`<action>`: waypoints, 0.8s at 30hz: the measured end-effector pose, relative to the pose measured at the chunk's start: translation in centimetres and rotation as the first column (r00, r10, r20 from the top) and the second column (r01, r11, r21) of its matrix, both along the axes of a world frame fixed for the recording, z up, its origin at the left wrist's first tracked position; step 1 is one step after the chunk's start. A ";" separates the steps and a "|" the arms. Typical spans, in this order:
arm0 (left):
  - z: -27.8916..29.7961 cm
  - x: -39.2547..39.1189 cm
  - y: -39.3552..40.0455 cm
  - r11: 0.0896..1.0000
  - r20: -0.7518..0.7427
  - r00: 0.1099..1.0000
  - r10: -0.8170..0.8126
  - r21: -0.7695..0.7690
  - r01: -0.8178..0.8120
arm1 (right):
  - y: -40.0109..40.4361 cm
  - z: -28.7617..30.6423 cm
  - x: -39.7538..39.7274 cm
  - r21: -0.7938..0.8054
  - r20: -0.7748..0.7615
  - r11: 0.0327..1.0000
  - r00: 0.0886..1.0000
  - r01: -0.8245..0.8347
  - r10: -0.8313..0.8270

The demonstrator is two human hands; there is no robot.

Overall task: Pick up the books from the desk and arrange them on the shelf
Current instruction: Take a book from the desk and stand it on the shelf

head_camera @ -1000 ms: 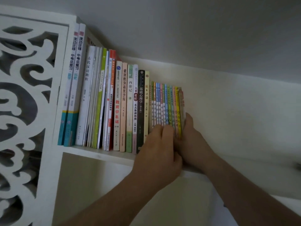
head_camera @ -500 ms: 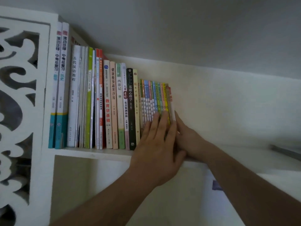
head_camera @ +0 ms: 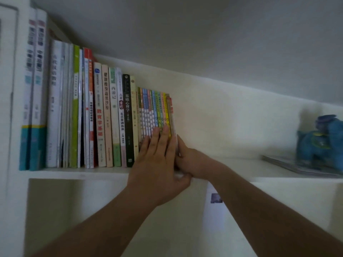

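**Head view: squaring the last thin books into the row**

Head view, nearest first: 2 bare forearms reach up from the bottom edge. The left hand (head_camera: pixel 157 160) lies flat, fingers straight, pressing the lower spines of the set of thin, brightly coloured paperback books (head_camera: pixel 155 112), its thumb hooked under the front edge of the white wooden shelf board (head_camera: pixel 74 172). I judge this push is meant to set the spines flush. The right hand (head_camera: pixel 191 162) rests edge-on against the outer cover of the last book, probably as a bookend so the row stays upright; whether its fingers curl behind the book I cannot tell.

The thin set stands upright on the shelf at the right end of the row, touching a cream paperback. Left of that, a black-spined paperback (head_camera: pixel 128 117) reads 基础心理学, and a pale green-and-white paperback (head_camera: pixel 113 115) reads 西游记. Taller spines further left are too blurred to read.

Well apart on the right, a blue plush toy (head_camera: pixel 321 141) sits on a flat-lying book or magazine (head_camera: pixel 297 166).
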State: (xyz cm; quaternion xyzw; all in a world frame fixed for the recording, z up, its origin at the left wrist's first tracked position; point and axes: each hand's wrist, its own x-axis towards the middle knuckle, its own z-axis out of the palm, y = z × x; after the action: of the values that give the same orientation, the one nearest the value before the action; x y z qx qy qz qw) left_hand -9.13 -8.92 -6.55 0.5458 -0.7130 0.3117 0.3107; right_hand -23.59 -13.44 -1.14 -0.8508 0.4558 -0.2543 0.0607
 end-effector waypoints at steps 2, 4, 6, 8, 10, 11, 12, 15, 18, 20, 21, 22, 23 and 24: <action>0.0 0.1 0.1 1.000 -0.001 1.000 -0.002 -0.002 0.002 | 0.3 -0.1 0.2 -0.008 -0.001 1.000 1.000 0.016 -0.016; 0.0 0.2 0.1 1.000 0.003 1.000 0.000 0.003 0.000 | 0.7 -0.2 0.2 -0.025 -0.007 0.999 0.999 0.037 -0.037; 0.0 0.2 -0.1 1.000 0.004 1.000 0.000 0.009 0.000 | 1.1 -0.5 0.1 -0.032 -0.021 0.997 0.998 0.064 -0.064; 0.0 0.4 -0.1 1.000 0.009 1.000 0.002 0.005 -0.002 | 1.5 -0.8 -0.2 -0.053 -0.031 0.995 0.996 0.085 -0.087; 0.1 0.5 0.1 1.000 0.021 1.000 0.011 0.016 -0.011 | 2.0 -1.3 -0.6 -0.122 -0.009 0.987 0.994 0.103 -0.104; 0.1 0.6 0.4 1.000 0.024 1.000 0.003 0.019 -0.003 | 2.3 -1.8 -1.0 -0.174 0.003 0.978 0.994 0.112 -0.113; 0.0 0.6 0.7 1.000 0.027 0.999 -0.017 0.019 0.017 | 2.7 -2.5 -1.5 -0.228 0.014 0.966 0.993 0.120 -0.121; -2.4 0.3 2.6 0.977 -0.044 0.977 -0.208 -0.050 0.206 | 4.6 -5.5 -4.2 -0.308 0.113 0.948 0.992 0.084 -0.051; -7.9 -1.4 5.4 0.886 -0.164 0.871 -0.463 -0.111 0.450 | 6.6 -10.4 -9.4 -0.411 0.139 0.912 0.989 0.011 0.050; -12.5 -3.6 7.0 0.828 -0.226 0.803 -0.551 -0.027 0.560 | 8.0 -15.5 -13.9 -0.376 0.212 0.926 0.976 0.033 0.051; -15.1 -4.9 7.6 0.796 -0.272 0.771 -0.576 0.031 0.605 | 8.6 -18.5 -16.3 -0.305 0.255 0.950 0.967 0.065 0.015; -17.8 -6.6 7.8 0.763 -0.323 0.745 -0.584 0.094 0.639 | 8.9 -21.8 -18.7 -0.223 0.276 0.968 0.960 0.111 -0.046; -20.7 -8.4 7.7 0.734 -0.375 0.729 -0.572 0.163 0.660 | 9.0 -25.5 -21.3 -0.143 0.276 0.974 0.952 0.174 -0.130; -23.6 -10.2 7.6 0.710 -0.435 0.730 -0.526 0.247 0.659 | 8.9 -29.6 -24.0 -0.059 0.255 0.966 0.939 0.252 -0.229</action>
State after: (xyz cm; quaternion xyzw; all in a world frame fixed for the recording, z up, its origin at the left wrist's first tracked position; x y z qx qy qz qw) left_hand -19.37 -1.35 -30.18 0.3774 -0.8349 -0.0500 0.3975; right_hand -47.60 -4.51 -30.76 -0.7525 0.5335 -0.3835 0.0466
